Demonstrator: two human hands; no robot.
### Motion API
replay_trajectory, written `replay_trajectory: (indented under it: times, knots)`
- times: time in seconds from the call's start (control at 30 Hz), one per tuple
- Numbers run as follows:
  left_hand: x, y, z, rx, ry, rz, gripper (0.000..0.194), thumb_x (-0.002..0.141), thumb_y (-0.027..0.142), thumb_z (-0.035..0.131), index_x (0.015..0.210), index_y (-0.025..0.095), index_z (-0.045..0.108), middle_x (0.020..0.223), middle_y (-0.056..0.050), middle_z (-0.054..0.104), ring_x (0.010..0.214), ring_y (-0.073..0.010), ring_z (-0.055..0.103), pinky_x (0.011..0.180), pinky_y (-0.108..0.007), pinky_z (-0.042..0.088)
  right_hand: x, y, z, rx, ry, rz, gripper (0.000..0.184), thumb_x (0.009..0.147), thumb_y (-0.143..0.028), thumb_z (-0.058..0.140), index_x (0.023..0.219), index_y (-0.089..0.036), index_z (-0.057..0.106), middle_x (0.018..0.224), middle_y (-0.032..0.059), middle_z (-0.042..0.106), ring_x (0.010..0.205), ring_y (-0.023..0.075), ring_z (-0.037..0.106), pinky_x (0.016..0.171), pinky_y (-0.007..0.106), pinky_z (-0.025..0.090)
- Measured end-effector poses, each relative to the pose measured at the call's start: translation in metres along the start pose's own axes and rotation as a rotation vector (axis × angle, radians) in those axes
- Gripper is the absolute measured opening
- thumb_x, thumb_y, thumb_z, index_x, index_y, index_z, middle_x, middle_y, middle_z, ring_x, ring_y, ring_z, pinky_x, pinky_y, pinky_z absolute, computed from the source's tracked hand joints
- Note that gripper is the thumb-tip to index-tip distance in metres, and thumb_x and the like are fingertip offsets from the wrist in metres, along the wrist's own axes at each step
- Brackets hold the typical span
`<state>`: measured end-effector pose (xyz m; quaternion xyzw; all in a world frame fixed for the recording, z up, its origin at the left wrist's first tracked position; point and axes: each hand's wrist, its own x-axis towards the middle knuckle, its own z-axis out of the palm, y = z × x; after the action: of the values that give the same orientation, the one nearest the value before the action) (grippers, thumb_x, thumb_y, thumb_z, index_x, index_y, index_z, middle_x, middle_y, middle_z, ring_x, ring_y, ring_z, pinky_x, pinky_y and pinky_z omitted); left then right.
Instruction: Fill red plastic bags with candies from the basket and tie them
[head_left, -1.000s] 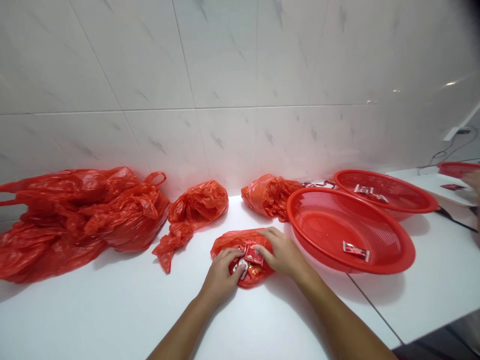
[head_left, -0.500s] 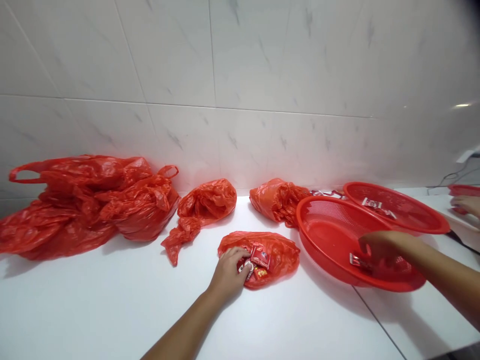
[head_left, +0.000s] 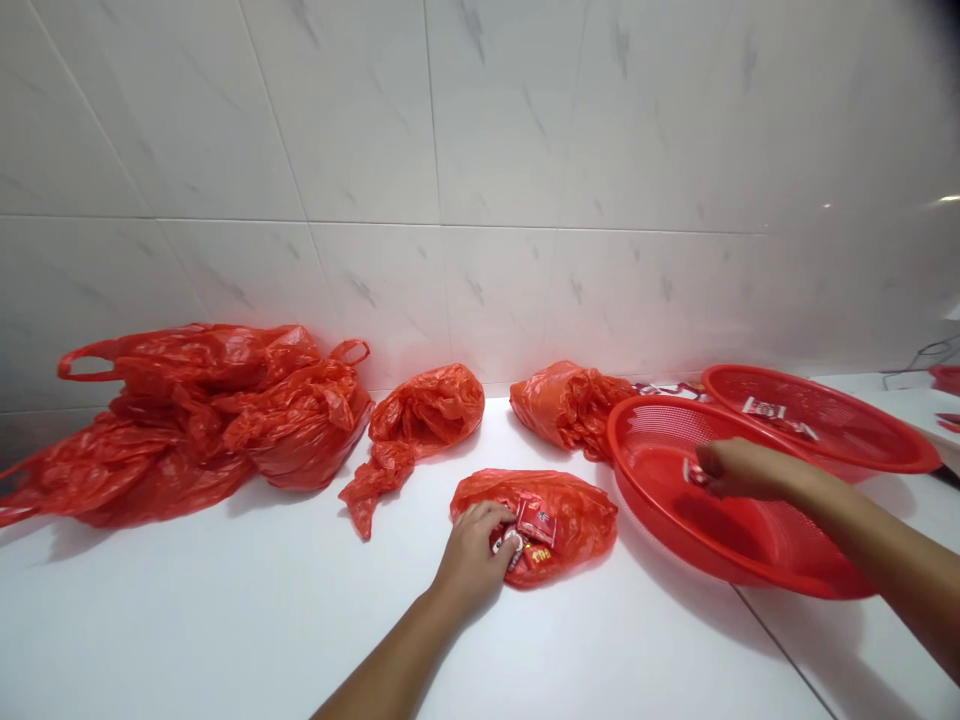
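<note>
Farthest left, against the tiled wall (head_left: 450, 130), a heap of red plastic carrier bags (head_left: 202, 420) slumps on the white counter (head_left: 225, 630), its loop handles poking up. Two crumpled red bags (head_left: 424, 420) and (head_left: 570, 410) sit apart along the wall's foot, out of my working space. My left hand (head_left: 472, 550) rests on a flattened red bag (head_left: 562, 520), fingers curled down over a small pile of red sachets (head_left: 536, 525). The pressure seems to keep the pile from sliding, though I can't tell whether my fingers are closed on a sachet. My right hand (head_left: 742, 470) reaches over a red plastic basket (head_left: 795, 560), thumb and fingertips (head_left: 709, 465) pinched on one small sachet (head_left: 696, 472), inside the rim. Beyond it, a second red basket (head_left: 900, 460) holds another sachet (head_left: 763, 407), both baskets within easy reach.
</note>
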<state>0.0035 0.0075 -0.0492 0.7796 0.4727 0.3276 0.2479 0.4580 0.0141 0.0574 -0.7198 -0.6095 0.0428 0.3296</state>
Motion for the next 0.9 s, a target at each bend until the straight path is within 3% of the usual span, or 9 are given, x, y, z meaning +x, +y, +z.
replay_trajectory:
  times: [0.07,0.17,0.23,0.33,0.43,0.53,0.67,0.77,0.9]
  knots:
    - [0.001,0.001,0.000,-0.003,0.000,0.001,0.023,0.093,0.024,0.067,0.114,0.026,0.077,0.124,-0.007,0.076,0.119,-0.0300,0.068,0.108,-0.054,0.051,-0.008,-0.040,-0.011,-0.076,-0.264,-0.178,0.019,0.074,-0.019,0.077,0.063,-0.024,0.062,0.061,0.0031,0.066,0.051,0.0152,0.054,0.050,0.029,0.035]
    - [0.002,0.002,-0.001,0.003,0.003,0.001,0.023,0.094,0.025,0.067,0.114,0.026,0.077,0.123,-0.008,0.076,0.119,-0.0305,0.068,0.108,-0.055,0.051,-0.035,-0.109,-0.008,0.045,-0.267,-0.362,0.009,0.091,-0.032,0.070,0.093,-0.024,0.074,0.082,0.0038,0.076,0.067,0.0182,0.066,0.059,0.029,0.047]
    - [0.003,0.003,-0.001,0.019,0.008,0.001,0.022,0.094,0.024,0.066,0.114,0.025,0.076,0.123,-0.008,0.076,0.119,-0.0306,0.068,0.108,-0.055,0.050,-0.056,-0.146,0.016,0.267,-0.296,-0.435,0.018,0.097,-0.032,0.064,0.107,-0.024,0.076,0.092,0.0037,0.078,0.074,0.0175,0.070,0.064,0.027,0.053]
    - [0.002,0.002,-0.004,0.056,0.021,0.007,0.022,0.095,0.024,0.066,0.114,0.027,0.076,0.122,-0.007,0.076,0.117,-0.0298,0.068,0.106,-0.053,0.051,-0.076,-0.172,0.081,0.400,-0.208,-0.530,0.021,0.095,-0.032,0.066,0.110,-0.021,0.077,0.088,0.0041,0.077,0.069,0.0170,0.068,0.065,0.029,0.053]
    - [-0.001,-0.001,-0.009,0.100,0.053,0.024,0.022,0.096,0.024,0.065,0.115,0.027,0.075,0.121,-0.006,0.077,0.114,-0.0290,0.069,0.103,-0.051,0.053,-0.083,-0.171,0.148,0.365,-0.146,-0.551,0.024,0.095,-0.029,0.065,0.114,-0.021,0.077,0.102,0.0084,0.079,0.089,0.0240,0.074,0.083,0.038,0.059]
    - [-0.001,-0.004,-0.014,0.129,0.082,0.035,0.018,0.097,0.025,0.064,0.112,0.025,0.075,0.116,-0.007,0.077,0.111,-0.0294,0.069,0.102,-0.052,0.051,-0.084,-0.157,0.181,0.359,-0.134,-0.529,0.033,0.095,-0.032,0.067,0.125,-0.023,0.075,0.124,0.0110,0.076,0.113,0.0294,0.072,0.100,0.044,0.058]
    - [0.006,-0.005,-0.021,0.214,0.283,0.066,0.017,0.101,0.030,0.059,0.107,0.025,0.074,0.112,-0.009,0.074,0.111,-0.0310,0.065,0.102,-0.051,0.048,-0.079,-0.134,0.177,0.361,-0.014,-0.416,0.034,0.100,-0.036,0.062,0.129,-0.021,0.073,0.127,0.0133,0.072,0.117,0.0296,0.069,0.107,0.046,0.055]
    - [0.012,-0.013,-0.027,0.347,0.478,-0.001,0.029,0.096,0.038,0.065,0.122,0.026,0.071,0.126,-0.013,0.068,0.122,-0.0365,0.060,0.108,-0.055,0.045,-0.076,-0.120,0.171,0.259,0.035,-0.266,0.043,0.099,-0.036,0.062,0.138,-0.020,0.068,0.129,0.0160,0.068,0.119,0.0333,0.068,0.106,0.049,0.054]
    - [0.016,-0.030,-0.036,0.377,0.416,-0.221,0.053,0.090,0.045,0.068,0.137,0.021,0.060,0.133,-0.016,0.066,0.126,-0.0400,0.061,0.105,-0.055,0.047,-0.078,-0.106,0.180,0.151,-0.099,-0.123,0.069,0.090,-0.040,0.073,0.153,-0.019,0.054,0.131,0.0192,0.064,0.119,0.0371,0.067,0.093,0.045,0.057]
